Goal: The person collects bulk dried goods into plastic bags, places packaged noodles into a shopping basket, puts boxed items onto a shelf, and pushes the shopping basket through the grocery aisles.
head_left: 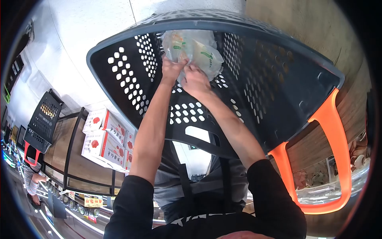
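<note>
Both my hands reach down into a dark grey shopping basket (274,95) with rows of holes in its walls. At its far end lies a clear plastic bag (207,53) with green print and something orange showing inside. My left hand (173,68) is closed on the bag's near left part. Right beside it, my right hand (195,81) has its fingers bent and pressed together on the bag's plastic. The two hands nearly touch. What the bag holds cannot be made out clearly.
The basket's orange handle (344,159) hangs at the right. White boxes with red print (105,145) are stacked at the left, beside a black-framed wooden shelf (79,153). Another dark basket (43,119) with a red handle stands farther left, near a person (32,181).
</note>
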Demonstrator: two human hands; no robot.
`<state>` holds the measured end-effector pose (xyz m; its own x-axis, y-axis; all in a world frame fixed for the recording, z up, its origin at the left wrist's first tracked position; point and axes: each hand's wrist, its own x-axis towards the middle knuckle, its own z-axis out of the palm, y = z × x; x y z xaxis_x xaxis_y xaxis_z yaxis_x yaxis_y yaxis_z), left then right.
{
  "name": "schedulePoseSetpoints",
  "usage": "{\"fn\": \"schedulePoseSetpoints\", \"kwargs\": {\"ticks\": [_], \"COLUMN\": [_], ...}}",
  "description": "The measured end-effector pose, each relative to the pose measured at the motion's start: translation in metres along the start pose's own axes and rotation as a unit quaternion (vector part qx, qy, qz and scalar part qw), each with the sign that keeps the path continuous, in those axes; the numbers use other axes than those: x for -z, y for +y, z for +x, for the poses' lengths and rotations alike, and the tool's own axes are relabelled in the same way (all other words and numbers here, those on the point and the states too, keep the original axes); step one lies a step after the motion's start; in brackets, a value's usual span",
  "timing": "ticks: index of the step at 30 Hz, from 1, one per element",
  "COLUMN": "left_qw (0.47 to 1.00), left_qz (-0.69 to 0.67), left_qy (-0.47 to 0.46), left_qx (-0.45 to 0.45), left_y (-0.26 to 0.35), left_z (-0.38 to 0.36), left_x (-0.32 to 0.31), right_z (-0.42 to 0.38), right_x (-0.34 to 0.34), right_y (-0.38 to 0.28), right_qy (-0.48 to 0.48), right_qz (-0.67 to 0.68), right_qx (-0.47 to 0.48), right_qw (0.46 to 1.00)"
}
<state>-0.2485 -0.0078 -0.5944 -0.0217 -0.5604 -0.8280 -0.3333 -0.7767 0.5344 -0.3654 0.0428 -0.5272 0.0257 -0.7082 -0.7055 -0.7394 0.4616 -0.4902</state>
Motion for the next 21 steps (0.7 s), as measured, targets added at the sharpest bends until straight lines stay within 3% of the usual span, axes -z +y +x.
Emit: {"fn": "schedulePoseSetpoints", "kwargs": {"ticks": [2,3,6,8,11,14,17,21], "left_qw": [0.990,0.978,0.969,0.979,0.976,0.967,0.980,0.977], "left_qz": [0.133,0.195,0.197,0.148,0.139,0.138,0.155,0.168], "left_qy": [0.038,0.076,0.102,0.107,0.124,0.143,0.096,0.102], "left_qx": [0.012,-0.023,-0.107,-0.097,-0.112,-0.163,-0.082,-0.084], "left_y": [0.001,-0.009,-0.007,0.008,0.006,-0.008,-0.001,-0.006], "left_z": [0.000,0.003,-0.007,-0.024,-0.035,-0.034,-0.041,-0.049], "left_x": [-0.007,-0.012,-0.025,-0.038,-0.048,-0.046,-0.037,-0.042], "right_z": [-0.002,-0.002,0.020,0.045,0.084,0.132,0.147,0.143], "right_x": [0.022,0.038,0.042,0.028,0.049,0.046,0.049,0.035], "right_y": [0.002,0.001,0.028,0.067,0.069,0.099,0.085,0.110], "right_qy": [-0.055,-0.055,0.066,0.274,0.335,0.085,0.009,0.152], "right_qz": [0.072,0.120,0.118,0.048,-0.063,-0.096,-0.078,-0.018], "right_qx": [-0.050,-0.091,-0.164,-0.045,-0.020,0.038,-0.111,-0.028], "right_qw": [0.995,0.987,0.977,0.959,0.940,0.991,0.991,0.988]}}
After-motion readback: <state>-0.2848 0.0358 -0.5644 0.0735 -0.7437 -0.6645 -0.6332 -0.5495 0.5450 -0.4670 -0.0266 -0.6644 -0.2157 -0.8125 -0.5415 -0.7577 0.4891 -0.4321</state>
